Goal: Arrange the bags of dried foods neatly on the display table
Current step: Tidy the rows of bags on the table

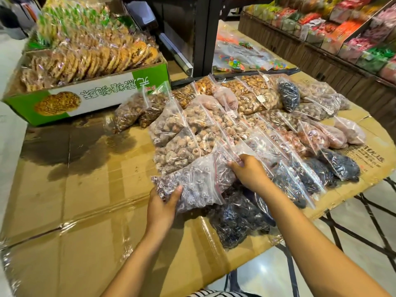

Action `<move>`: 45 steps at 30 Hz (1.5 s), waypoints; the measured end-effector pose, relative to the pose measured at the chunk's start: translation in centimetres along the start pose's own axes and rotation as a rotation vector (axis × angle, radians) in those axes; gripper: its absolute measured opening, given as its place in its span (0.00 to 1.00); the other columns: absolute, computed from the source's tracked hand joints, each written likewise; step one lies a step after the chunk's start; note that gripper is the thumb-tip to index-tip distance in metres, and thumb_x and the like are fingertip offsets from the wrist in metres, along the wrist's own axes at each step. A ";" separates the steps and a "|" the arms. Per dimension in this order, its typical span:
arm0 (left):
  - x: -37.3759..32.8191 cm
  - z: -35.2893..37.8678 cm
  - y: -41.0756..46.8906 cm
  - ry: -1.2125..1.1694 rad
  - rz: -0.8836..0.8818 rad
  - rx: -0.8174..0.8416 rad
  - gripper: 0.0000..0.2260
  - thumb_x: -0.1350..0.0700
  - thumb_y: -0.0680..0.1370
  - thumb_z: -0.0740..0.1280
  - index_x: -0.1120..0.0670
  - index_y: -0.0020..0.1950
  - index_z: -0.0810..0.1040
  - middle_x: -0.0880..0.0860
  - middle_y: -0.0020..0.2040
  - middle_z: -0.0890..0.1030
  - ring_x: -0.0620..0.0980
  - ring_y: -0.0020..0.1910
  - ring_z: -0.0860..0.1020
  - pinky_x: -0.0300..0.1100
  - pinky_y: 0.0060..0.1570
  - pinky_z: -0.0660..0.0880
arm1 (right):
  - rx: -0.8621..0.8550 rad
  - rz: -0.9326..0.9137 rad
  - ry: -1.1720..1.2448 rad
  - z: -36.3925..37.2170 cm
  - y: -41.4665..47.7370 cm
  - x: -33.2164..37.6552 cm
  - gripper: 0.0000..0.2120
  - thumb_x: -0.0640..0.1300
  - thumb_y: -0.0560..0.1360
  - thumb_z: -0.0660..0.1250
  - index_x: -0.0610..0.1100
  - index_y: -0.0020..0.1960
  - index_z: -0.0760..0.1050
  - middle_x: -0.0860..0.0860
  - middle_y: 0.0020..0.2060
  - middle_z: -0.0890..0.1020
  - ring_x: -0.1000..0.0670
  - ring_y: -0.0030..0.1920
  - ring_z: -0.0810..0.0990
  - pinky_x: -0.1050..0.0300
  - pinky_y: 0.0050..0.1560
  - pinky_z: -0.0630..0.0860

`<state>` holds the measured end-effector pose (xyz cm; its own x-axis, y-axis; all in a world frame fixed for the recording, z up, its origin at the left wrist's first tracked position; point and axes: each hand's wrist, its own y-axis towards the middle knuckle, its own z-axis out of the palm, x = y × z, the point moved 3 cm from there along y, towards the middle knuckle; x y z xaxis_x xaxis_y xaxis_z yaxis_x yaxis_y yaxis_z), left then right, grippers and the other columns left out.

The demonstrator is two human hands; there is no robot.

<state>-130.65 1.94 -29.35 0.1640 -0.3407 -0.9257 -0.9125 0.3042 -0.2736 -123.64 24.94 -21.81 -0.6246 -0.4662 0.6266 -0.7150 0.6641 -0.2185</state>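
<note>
A clear zip bag of purplish-brown dried fruit (197, 181) lies at the near left end of the spread of bags. My left hand (162, 207) grips its lower left corner from below. My right hand (246, 170) holds its upper right end by the zip strip. The bag rests partly on a bag of black dried fruit (237, 221). Several bags of tan dried fruit (182, 133) lie in rows behind it, and dark bags (338, 166) run along the right edge of the cardboard-covered display table (85, 211).
A green and white carton (100, 97) full of wrapped round biscuits stands at the back left. A black post (203, 35) rises behind the bags. Shelves of colourful packets (342, 33) line the right. Folding table legs (375, 221) show beneath the right edge.
</note>
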 end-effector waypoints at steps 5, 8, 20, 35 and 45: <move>-1.1 1.6 -0.7 0.400 0.311 0.255 0.48 0.30 0.69 0.58 0.45 0.74 0.28 0.50 0.74 0.24 0.51 0.73 0.28 0.49 0.70 0.34 | 0.004 0.008 -0.005 0.0 -0.1 0.1 0.12 0.50 0.76 0.66 0.41 0.47 0.72 0.47 0.37 0.77 0.45 0.39 0.76 0.54 0.38 0.71; -0.6 2.2 -0.1 0.751 0.450 0.347 0.53 0.30 0.68 0.63 0.44 0.72 0.24 0.53 0.72 0.22 0.56 0.72 0.26 0.54 0.72 0.33 | -0.018 -0.001 0.006 0.1 -0.4 0.0 0.15 0.50 0.77 0.65 0.38 0.54 0.74 0.47 0.40 0.78 0.43 0.42 0.79 0.55 0.38 0.72; -1.0 -0.1 3.6 0.578 0.554 0.219 0.51 0.29 0.59 0.71 0.48 0.75 0.58 0.47 0.66 0.67 0.45 0.65 0.63 0.49 0.68 0.64 | -0.065 -0.034 0.003 0.4 -0.8 -0.2 0.12 0.50 0.77 0.64 0.41 0.49 0.73 0.38 0.51 0.81 0.39 0.51 0.79 0.51 0.48 0.75; -1.5 1.7 3.7 0.598 0.416 0.235 0.55 0.32 0.62 0.72 0.50 0.78 0.45 0.52 0.76 0.56 0.51 0.74 0.55 0.48 0.74 0.54 | -0.270 -0.220 -0.156 2.1 -1.9 -1.2 0.18 0.51 0.76 0.65 0.50 0.30 0.64 0.55 0.26 0.67 0.48 0.42 0.67 0.55 0.42 0.65; -2.1 1.6 3.7 0.617 0.444 0.353 0.57 0.30 0.60 0.69 0.49 0.78 0.44 0.51 0.76 0.54 0.48 0.73 0.53 0.42 0.71 0.51 | -0.224 -0.133 -0.086 2.2 -2.7 -2.3 0.17 0.54 0.76 0.64 0.47 0.33 0.66 0.53 0.29 0.68 0.49 0.45 0.66 0.55 0.42 0.61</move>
<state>-133.78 5.20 -28.79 -0.5111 -0.5184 -0.6856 -0.6564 0.7504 -0.0780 -120.93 22.95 -24.33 -0.5610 -0.5998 0.5705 -0.7113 0.7019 0.0385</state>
